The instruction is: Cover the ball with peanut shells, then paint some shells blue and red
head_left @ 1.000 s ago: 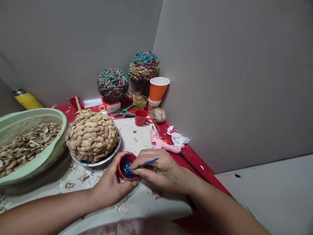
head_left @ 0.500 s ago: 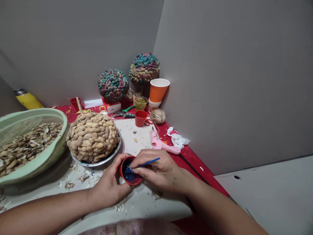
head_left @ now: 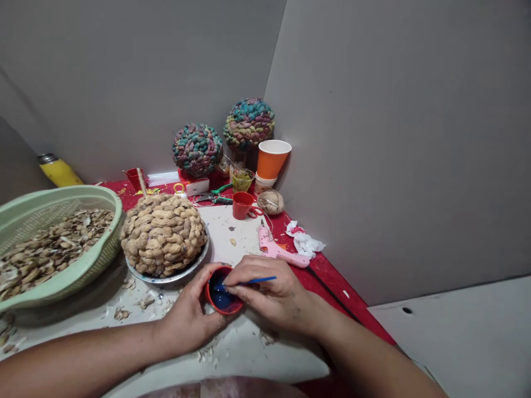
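Observation:
My left hand (head_left: 198, 312) is wrapped round a small red cup (head_left: 210, 297) with dark blue liquid paint (head_left: 224, 301) inside. Pinched in my right hand (head_left: 269, 293) is a thin blue paintbrush (head_left: 263, 279), its lower end down in the cup and hidden by my fingers. Just beyond my left hand, a ball covered in peanut shells (head_left: 164, 235) rests on a round metal dish (head_left: 199, 263), with a stick rising from its top.
A green basket of shells (head_left: 114, 221) stands at the left. Behind are painted shell balls (head_left: 198, 149), a red cup (head_left: 241, 207), an orange paper cup (head_left: 271, 160), pliers (head_left: 215, 197) and a twine ball (head_left: 271, 201). A pink glue gun (head_left: 282, 251) lies right, by crumpled tissue (head_left: 307, 243).
The view has shifted slightly, so the scene sits a little lower and further right. Both hands keep their holds, and the brush stays in the cup at a slightly flatter angle.

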A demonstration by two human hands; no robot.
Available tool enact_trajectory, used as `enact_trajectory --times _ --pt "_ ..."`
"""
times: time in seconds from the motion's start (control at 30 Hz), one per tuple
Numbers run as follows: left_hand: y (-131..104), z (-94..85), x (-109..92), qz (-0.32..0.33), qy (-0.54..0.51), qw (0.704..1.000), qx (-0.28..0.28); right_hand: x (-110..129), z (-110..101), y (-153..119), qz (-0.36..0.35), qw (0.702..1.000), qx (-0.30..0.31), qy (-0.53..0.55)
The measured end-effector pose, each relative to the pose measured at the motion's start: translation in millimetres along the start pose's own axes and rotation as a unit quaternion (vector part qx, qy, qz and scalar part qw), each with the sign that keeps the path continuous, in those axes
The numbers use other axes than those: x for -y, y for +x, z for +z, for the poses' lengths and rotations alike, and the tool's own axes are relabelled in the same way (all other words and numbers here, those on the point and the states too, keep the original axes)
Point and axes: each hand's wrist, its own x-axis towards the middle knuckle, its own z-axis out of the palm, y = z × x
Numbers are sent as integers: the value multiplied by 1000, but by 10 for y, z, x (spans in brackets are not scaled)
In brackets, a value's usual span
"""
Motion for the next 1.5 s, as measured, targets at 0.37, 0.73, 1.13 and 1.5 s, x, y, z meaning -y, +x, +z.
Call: enact_trajectory --times 0.37,0.73,1.13,1.5 --pt "-23 -8 25 18 -1 1000 -20 44 -24 13 55 998 6 32" --pt "-86 -3 47 23 -39 999 -3 -28 -5 23 76 997 -2 -29" --pt "-60 32 106 -3 -57 996 -62 22 -66 72 100 994 32 -9" --pt "-83 49 69 12 -52 996 -74 -24 -47 79 70 997 18 -21"
